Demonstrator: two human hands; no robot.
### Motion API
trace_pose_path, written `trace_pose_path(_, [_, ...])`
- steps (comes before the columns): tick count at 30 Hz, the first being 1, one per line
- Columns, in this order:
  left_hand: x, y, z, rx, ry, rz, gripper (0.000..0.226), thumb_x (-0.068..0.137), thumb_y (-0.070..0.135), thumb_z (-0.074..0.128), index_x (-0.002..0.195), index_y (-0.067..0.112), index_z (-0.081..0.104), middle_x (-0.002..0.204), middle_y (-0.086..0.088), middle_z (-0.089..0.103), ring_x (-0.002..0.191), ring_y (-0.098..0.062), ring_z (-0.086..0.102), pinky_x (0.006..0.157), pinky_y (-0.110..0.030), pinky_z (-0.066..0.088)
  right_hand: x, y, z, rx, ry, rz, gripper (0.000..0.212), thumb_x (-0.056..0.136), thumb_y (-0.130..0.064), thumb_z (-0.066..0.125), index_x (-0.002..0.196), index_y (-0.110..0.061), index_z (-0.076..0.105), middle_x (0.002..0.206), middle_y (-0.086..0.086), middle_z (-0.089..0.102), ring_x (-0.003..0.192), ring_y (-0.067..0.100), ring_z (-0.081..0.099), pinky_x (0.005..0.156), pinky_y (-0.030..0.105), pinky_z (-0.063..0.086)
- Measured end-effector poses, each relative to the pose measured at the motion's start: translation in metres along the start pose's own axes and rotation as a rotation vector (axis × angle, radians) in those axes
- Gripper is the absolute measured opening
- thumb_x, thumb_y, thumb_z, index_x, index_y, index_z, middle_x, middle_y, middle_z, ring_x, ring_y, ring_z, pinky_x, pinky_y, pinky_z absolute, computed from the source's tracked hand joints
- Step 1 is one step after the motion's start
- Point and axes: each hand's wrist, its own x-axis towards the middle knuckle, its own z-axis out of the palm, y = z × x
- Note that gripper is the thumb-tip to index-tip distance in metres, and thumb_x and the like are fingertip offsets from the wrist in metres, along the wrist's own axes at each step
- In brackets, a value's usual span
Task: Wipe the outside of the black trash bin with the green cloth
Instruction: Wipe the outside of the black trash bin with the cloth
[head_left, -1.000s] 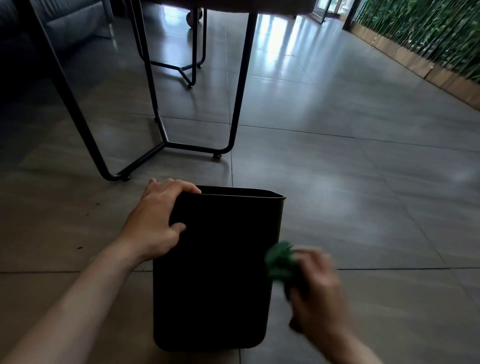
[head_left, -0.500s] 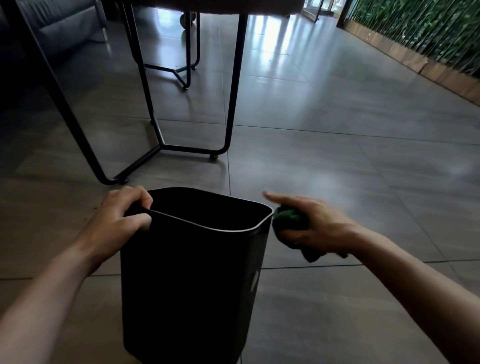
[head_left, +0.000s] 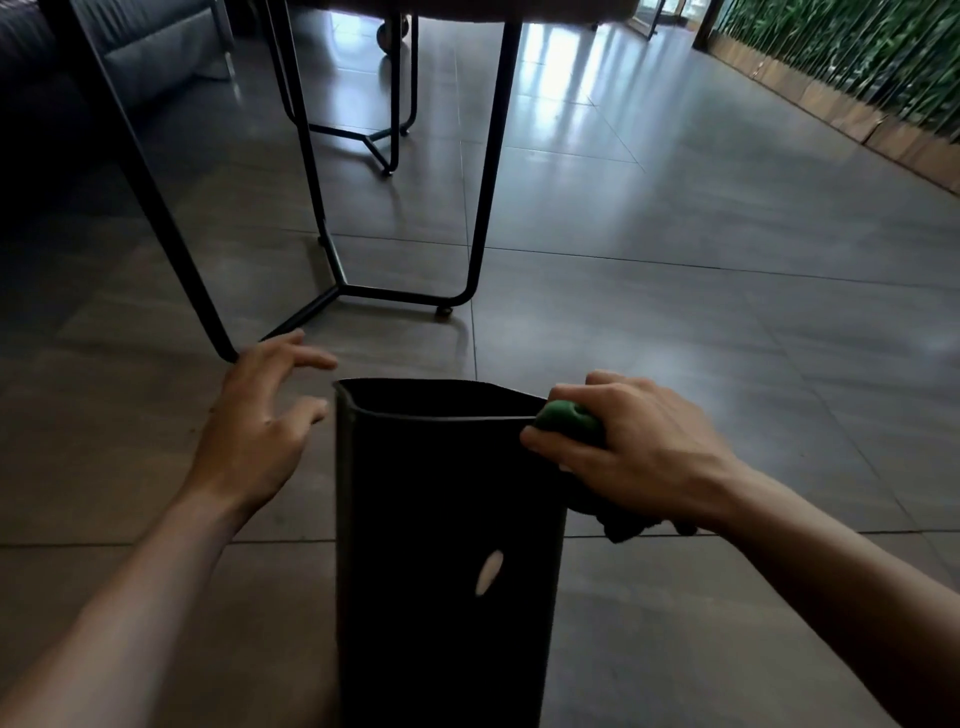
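So the bin (head_left: 447, 545) stands upright on the tiled floor (head_left: 701, 312), right in the middle and close to the camera, with its open top facing up. It's black and tall, with a narrow rim, and there's a small pale oval mark low on the side facing us (can't tell if that's a sticker or a glint).

The right hand (head_left: 639, 452) is at the bin's top right corner, fingers curled round the cloth (head_left: 569, 423). The cloth is bunched into a green wad and pressed against the rim there, and a darker bit of it hangs out below the hand, beside the bin's right wall.

The left hand (head_left: 260, 421) is just off the bin's left side, near the rim but not touching it. Its fingers are spread and loosely bent, holding nothing, and the thumb tip points toward the bin's upper left corner with a small gap between.

Behind the bin there's a table with black metal legs (head_left: 483, 171) that join in a bent frame on the floor. A grey sofa (head_left: 130, 57) sits at far left in the dark, and a strip of green plants (head_left: 857, 57) behind a low wooden edge runs along the far right. The floor is glossy and reflects light from the back.
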Motion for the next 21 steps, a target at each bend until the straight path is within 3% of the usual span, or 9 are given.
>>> trace_pose_path(2, [-0.004,0.017,0.006,-0.06,-0.021,0.171,0.036,0.088,0.03,0.058,0.122,0.035,0.062,0.145,0.01,0.052,0.139,-0.008,0.045,0.114,-0.032,0.033,0.01,-0.006,0.001,-0.006,0.007,0.076,0.047,0.082,-0.084,0.035,0.087,-0.043,0.057,0.083,-0.011,0.058,0.077,0.017,0.06,0.063,0.033,0.045])
trace_pose_path(5, [-0.017,0.035,0.019,0.048,-0.204,0.378,0.058,0.086,0.04,0.065,0.142,0.035,0.051,0.149,0.017,0.046,0.144,-0.005,0.037,0.118,-0.026,0.028,0.019,-0.011,0.004,-0.018,0.034,0.132,0.043,0.091,-0.075,0.047,0.087,-0.035,0.062,0.079,-0.012,0.061,0.076,0.019,0.06,0.059,0.03,0.041])
trace_pose_path(7, [-0.019,0.037,0.023,0.172,-0.27,0.421,0.074,0.079,0.042,0.072,0.148,0.037,0.044,0.15,0.018,0.043,0.146,-0.005,0.031,0.119,-0.021,0.024,0.021,-0.014,0.004,-0.03,0.044,0.152,0.043,0.091,-0.074,0.048,0.09,-0.034,0.063,0.081,-0.011,0.06,0.077,0.02,0.059,0.057,0.029,0.037])
trace_pose_path(10, [-0.013,0.032,0.017,0.204,-0.264,0.408,0.078,0.075,0.045,0.074,0.146,0.04,0.044,0.14,0.017,0.047,0.134,-0.008,0.04,0.112,-0.018,0.03,0.017,-0.015,0.006,0.023,0.056,0.173,0.037,0.091,-0.071,0.052,0.098,-0.037,0.064,0.088,-0.011,0.062,0.083,0.02,0.063,0.064,0.033,0.047])
trace_pose_path(12, [-0.011,0.027,0.012,0.198,-0.238,0.383,0.075,0.075,0.045,0.075,0.144,0.041,0.046,0.136,0.016,0.05,0.129,-0.012,0.045,0.109,-0.028,0.038,0.012,-0.02,0.005,0.28,0.112,0.182,0.033,0.089,-0.065,0.062,0.111,-0.041,0.061,0.091,-0.013,0.066,0.082,0.011,0.068,0.065,0.03,0.056])
trace_pose_path(13, [-0.01,0.024,0.01,0.194,-0.222,0.364,0.074,0.075,0.045,0.076,0.143,0.041,0.047,0.135,0.016,0.051,0.128,-0.014,0.047,0.109,-0.034,0.041,0.008,-0.026,0.002,0.477,0.164,0.187,0.037,0.086,-0.064,0.067,0.115,-0.042,0.058,0.089,-0.014,0.067,0.077,0.006,0.069,0.06,0.023,0.056])
trace_pose_path(15, [-0.008,0.018,0.007,0.185,-0.201,0.325,0.074,0.076,0.043,0.079,0.143,0.042,0.047,0.135,0.016,0.052,0.128,-0.015,0.048,0.107,-0.04,0.044,0.004,-0.039,0.002,0.743,0.314,0.174,0.048,0.079,-0.068,0.07,0.11,-0.037,0.052,0.09,-0.015,0.067,0.077,0.001,0.071,0.051,0.016,0.054])
trace_pose_path(18, [-0.004,0.013,0.005,0.189,-0.188,0.298,0.073,0.075,0.045,0.079,0.141,0.04,0.049,0.135,0.014,0.052,0.127,-0.016,0.049,0.108,-0.042,0.043,0.008,-0.061,0.019,0.668,0.499,0.038,0.043,0.079,-0.06,0.069,0.105,-0.037,0.044,0.093,-0.014,0.064,0.083,0.006,0.067,0.065,0.018,0.055])
trace_pose_path(21, [-0.003,0.011,0.004,0.173,-0.193,0.291,0.071,0.073,0.045,0.075,0.14,0.038,0.051,0.131,0.013,0.054,0.124,-0.017,0.052,0.106,-0.043,0.044,0.005,-0.077,0.062,0.451,0.495,-0.156,0.042,0.085,-0.046,0.072,0.116,-0.024,0.055,0.116,-0.001,0.06,0.108,0.022,0.058,0.09,0.041,0.052])
